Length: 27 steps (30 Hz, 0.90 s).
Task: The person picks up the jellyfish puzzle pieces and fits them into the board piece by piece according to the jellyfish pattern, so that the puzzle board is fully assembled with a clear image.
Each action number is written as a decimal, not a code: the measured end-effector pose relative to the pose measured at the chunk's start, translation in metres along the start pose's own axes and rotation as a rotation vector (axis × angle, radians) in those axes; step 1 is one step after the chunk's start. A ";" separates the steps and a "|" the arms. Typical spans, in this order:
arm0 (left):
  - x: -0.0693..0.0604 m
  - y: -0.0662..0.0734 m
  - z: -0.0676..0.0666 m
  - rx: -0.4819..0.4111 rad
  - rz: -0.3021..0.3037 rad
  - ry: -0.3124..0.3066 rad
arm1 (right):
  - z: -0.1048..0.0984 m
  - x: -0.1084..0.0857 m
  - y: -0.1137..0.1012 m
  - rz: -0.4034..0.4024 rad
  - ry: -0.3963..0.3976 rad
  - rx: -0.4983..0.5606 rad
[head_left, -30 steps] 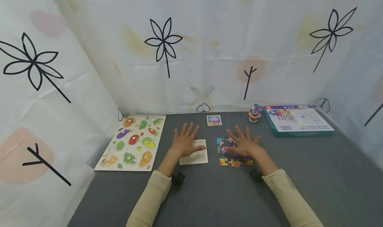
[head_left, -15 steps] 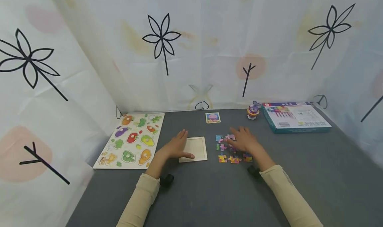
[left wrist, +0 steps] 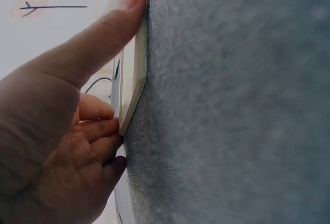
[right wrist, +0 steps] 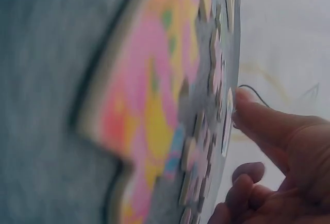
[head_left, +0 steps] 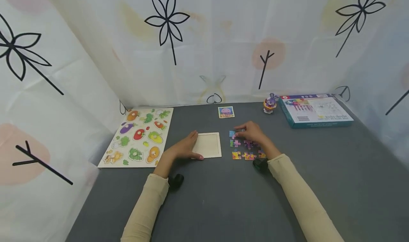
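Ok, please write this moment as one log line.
left hand: touches wooden tray; right hand: at blue puzzle piece, grip unclear; other pieces: on table

A wide lane of bare tabletop (head_left: pixel 211 203) lies between the sleeves (head_left: pixel 145 206), open from the near side to the wooden tray (head_left: pixel 207 145). A narrow gap parts tray from puzzle pieces (head_left: pixel 236 155). The left hand (head_left: pixel 183 147) and vegetable board (head_left: pixel 137 164) block the tray's left; the right hand (head_left: pixel 252 132) hangs over the upper pieces. Rightward, room runs until the box (head_left: pixel 316 110) and figurine (head_left: pixel 270 104). Beyond the gap sits a card (head_left: pixel 226 112), then the cloth wall (head_left: pixel 220 39)
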<state>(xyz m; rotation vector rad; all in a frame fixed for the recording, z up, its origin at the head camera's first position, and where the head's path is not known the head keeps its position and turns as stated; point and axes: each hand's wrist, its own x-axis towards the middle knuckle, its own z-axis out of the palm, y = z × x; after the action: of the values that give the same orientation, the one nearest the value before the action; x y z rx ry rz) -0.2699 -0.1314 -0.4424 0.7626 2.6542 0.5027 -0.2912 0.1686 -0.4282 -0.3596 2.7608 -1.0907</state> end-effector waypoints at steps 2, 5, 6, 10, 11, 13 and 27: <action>0.003 0.001 -0.002 -0.015 0.014 0.007 | 0.000 0.003 0.000 0.018 -0.007 -0.023; 0.001 -0.001 -0.002 -0.036 0.015 0.021 | 0.001 0.005 -0.001 0.029 -0.010 -0.059; -0.001 -0.002 -0.001 -0.041 0.011 0.022 | 0.001 0.005 0.000 0.034 -0.011 -0.061; -0.007 -0.007 0.003 -0.066 0.006 0.042 | 0.005 0.005 -0.001 0.059 -0.003 -0.064; -0.007 -0.008 0.004 -0.066 0.011 0.049 | 0.007 0.004 -0.001 0.062 0.001 -0.057; -0.006 -0.009 0.006 -0.077 0.019 0.072 | 0.009 0.004 -0.002 0.067 0.012 -0.045; -0.003 -0.011 0.006 -0.137 0.074 0.079 | 0.005 0.008 0.000 0.132 0.009 0.012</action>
<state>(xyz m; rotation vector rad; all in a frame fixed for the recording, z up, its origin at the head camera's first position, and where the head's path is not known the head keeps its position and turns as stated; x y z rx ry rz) -0.2694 -0.1402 -0.4519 0.8170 2.6375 0.7408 -0.2980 0.1631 -0.4318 -0.1678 2.7395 -1.0786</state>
